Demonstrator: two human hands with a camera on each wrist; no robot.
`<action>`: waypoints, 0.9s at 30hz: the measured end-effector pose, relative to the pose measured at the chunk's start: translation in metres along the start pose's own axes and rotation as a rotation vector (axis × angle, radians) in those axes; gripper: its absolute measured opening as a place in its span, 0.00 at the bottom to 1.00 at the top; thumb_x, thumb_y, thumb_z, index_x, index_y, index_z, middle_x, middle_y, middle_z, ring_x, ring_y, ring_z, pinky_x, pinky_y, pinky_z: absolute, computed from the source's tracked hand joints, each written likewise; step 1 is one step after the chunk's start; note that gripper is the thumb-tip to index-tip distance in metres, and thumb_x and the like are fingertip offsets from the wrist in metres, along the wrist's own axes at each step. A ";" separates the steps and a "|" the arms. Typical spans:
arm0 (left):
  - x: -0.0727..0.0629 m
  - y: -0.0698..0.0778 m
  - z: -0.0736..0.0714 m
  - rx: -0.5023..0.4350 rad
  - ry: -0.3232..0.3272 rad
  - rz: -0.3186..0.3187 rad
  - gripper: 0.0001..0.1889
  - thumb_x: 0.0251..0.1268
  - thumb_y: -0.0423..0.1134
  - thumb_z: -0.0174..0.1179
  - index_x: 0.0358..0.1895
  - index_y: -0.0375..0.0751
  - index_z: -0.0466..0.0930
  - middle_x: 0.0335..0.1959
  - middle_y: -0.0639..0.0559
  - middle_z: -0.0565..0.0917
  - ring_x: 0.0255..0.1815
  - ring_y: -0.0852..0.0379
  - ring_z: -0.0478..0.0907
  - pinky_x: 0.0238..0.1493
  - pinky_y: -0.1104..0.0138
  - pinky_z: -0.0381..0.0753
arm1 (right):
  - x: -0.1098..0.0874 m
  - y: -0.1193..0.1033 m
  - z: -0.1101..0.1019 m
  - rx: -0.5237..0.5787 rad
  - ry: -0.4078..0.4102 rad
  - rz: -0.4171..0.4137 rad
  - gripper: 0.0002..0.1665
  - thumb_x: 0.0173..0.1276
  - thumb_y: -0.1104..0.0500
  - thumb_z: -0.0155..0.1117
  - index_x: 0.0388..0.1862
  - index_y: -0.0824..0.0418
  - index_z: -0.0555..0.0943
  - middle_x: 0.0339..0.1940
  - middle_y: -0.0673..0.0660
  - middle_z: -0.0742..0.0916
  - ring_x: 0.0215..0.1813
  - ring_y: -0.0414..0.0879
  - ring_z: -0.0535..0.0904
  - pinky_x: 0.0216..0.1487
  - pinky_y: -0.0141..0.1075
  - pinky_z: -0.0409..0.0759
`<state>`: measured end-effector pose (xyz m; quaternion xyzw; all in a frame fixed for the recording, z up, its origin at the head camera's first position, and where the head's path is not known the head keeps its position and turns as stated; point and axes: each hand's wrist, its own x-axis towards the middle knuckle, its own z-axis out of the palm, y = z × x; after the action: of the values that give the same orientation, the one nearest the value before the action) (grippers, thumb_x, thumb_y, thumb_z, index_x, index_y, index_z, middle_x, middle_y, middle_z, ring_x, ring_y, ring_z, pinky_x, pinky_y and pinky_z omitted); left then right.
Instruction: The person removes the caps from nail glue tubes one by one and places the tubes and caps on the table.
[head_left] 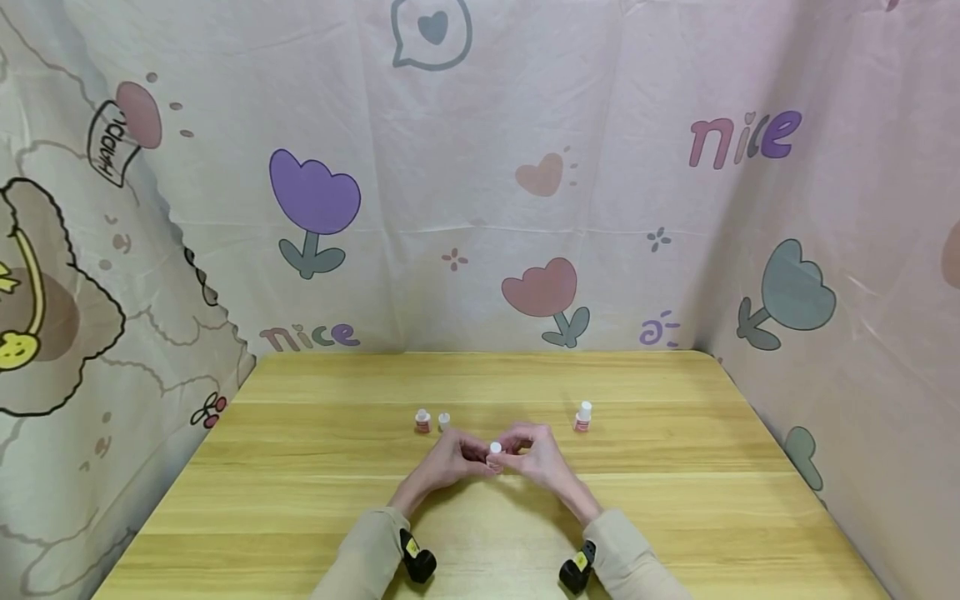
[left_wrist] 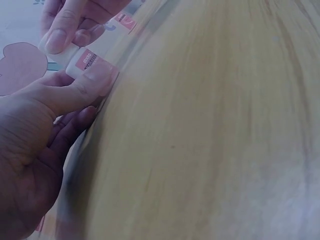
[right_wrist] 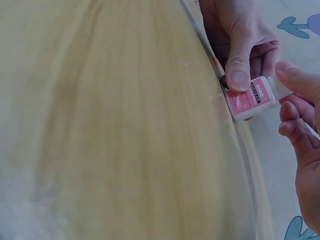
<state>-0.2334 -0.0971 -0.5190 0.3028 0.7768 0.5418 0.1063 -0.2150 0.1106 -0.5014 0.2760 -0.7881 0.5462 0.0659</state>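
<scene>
A small white glue bottle with a pink label stands upright between the two hands at the middle of the table. My left hand pinches its body, the thumb lying over the label in the left wrist view. The white cap on that bottle is pinched between thumb and fingers of my right hand. Just beyond the left hand, another pink-labelled bottle shows a narrow top, and a loose white cap sits to its right.
A third bottle, with a tall white cap on, stands farther back to the right. The wooden table meets a patterned cloth at its back edge, and more cloth hangs at both sides.
</scene>
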 end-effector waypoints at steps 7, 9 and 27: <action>0.000 0.001 0.000 -0.001 -0.005 0.002 0.08 0.58 0.31 0.72 0.41 0.37 0.90 0.37 0.41 0.91 0.32 0.65 0.86 0.37 0.73 0.84 | -0.002 -0.025 -0.004 0.006 -0.002 -0.032 0.07 0.54 0.73 0.75 0.33 0.72 0.86 0.26 0.65 0.86 0.28 0.31 0.76 0.30 0.33 0.82; 0.000 0.001 0.000 0.002 -0.004 0.003 0.08 0.57 0.31 0.72 0.41 0.37 0.90 0.37 0.41 0.91 0.32 0.65 0.86 0.37 0.73 0.84 | -0.002 -0.026 -0.004 0.010 0.000 -0.057 0.07 0.54 0.74 0.75 0.33 0.72 0.86 0.25 0.65 0.86 0.28 0.31 0.76 0.29 0.34 0.82; 0.002 0.003 0.001 0.027 0.026 -0.063 0.08 0.56 0.33 0.74 0.40 0.42 0.91 0.36 0.45 0.92 0.33 0.61 0.87 0.37 0.74 0.83 | -0.001 -0.010 -0.005 0.018 -0.026 0.049 0.09 0.56 0.64 0.79 0.34 0.66 0.87 0.29 0.63 0.89 0.30 0.34 0.80 0.33 0.31 0.84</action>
<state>-0.2330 -0.0946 -0.5163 0.2727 0.7945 0.5316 0.1091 -0.2099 0.1130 -0.4911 0.2643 -0.7904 0.5513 0.0398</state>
